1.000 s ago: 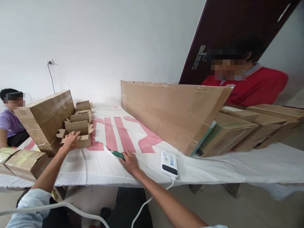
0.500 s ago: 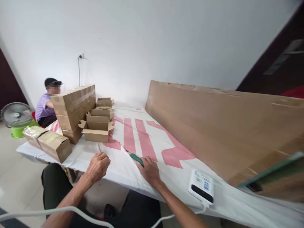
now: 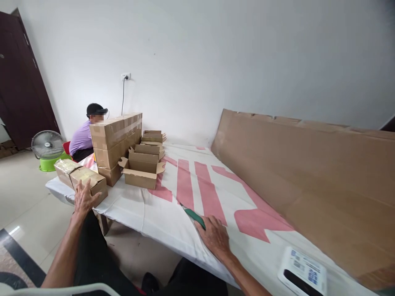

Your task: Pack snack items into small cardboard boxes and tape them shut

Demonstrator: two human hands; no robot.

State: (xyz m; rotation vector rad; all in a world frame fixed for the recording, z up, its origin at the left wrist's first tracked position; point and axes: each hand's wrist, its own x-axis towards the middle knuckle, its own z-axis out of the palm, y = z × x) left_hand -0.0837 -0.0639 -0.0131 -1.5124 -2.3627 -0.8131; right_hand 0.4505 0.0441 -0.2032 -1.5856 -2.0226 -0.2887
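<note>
My left hand (image 3: pixel 84 200) is over the near one of two closed cardboard boxes (image 3: pixel 80 173) at the table's left edge. Its fingers are spread and seem to touch the box's top and near side. In my right hand (image 3: pixel 214 237) is a green-handled utility knife (image 3: pixel 194 216), lying low against the white cloth with its tip pointing away and to the left. Beyond the hands, several small open cardboard boxes (image 3: pixel 140 180) stand in a row with their flaps up.
A stack of taped cartons (image 3: pixel 106 142) rises behind the closed boxes. A person in a purple top (image 3: pixel 82 135) sits beyond it, near a fan (image 3: pixel 46 144). On the right, a large cardboard sheet (image 3: pixel 296 172) leans upright, and a white device (image 3: pixel 304 273) lies on the cloth (image 3: pixel 166 222).
My left hand has moved left and forward onto the closed box, its curled fingers now spread. My right hand still holds the knife. The view has turned left.
</note>
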